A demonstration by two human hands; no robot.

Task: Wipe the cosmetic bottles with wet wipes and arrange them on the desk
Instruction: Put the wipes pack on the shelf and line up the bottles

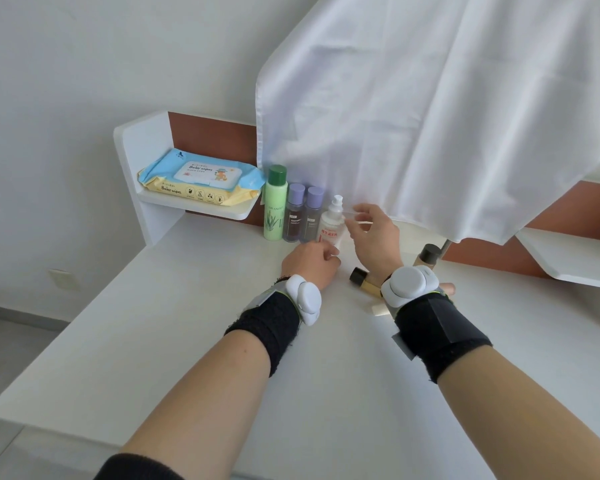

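Head view: clear spray bottle (331, 227) was held at its base by curled left hand (309, 262), centre frame; transparent cap (353, 213) was pinched by right hand (373, 239) beside nozzle.

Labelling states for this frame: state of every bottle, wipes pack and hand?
Green plastic bottle: upright, capped.
Two purple-capped dark bottles: upright, capped.
Clear spray bottle with white nozzle: upright, uncapped.
Left hand: grips its base.
Right hand: pinches a clear cap.
Beige black-capped bottle: lying down, capped.
Second beige bottle: capped, pose unclear.
Two baby wipes packs: stacked, top flap shut.
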